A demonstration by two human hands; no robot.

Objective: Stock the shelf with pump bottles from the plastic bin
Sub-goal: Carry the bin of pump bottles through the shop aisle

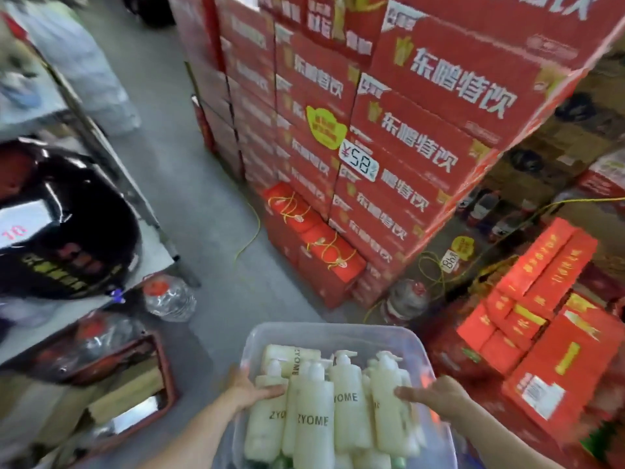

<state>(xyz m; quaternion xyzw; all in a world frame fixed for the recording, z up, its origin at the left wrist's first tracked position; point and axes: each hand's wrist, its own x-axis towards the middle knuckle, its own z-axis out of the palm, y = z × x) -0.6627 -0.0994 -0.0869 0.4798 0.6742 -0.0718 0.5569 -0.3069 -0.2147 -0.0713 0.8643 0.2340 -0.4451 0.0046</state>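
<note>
Holding plastic bin of pump bottles.
Left hand, right hand hooked over opposite rims; best held level.

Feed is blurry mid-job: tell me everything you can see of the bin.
The bin is a clear plastic tub, rectangular with rounded corners, no lid, about level, low in the view above the grey floor. The left hand grips its left rim and the right hand its right rim, a digit of each hooked inside. It is packed with cream pump bottles marked ZYOME, most leaning, one lying at the back.
</note>
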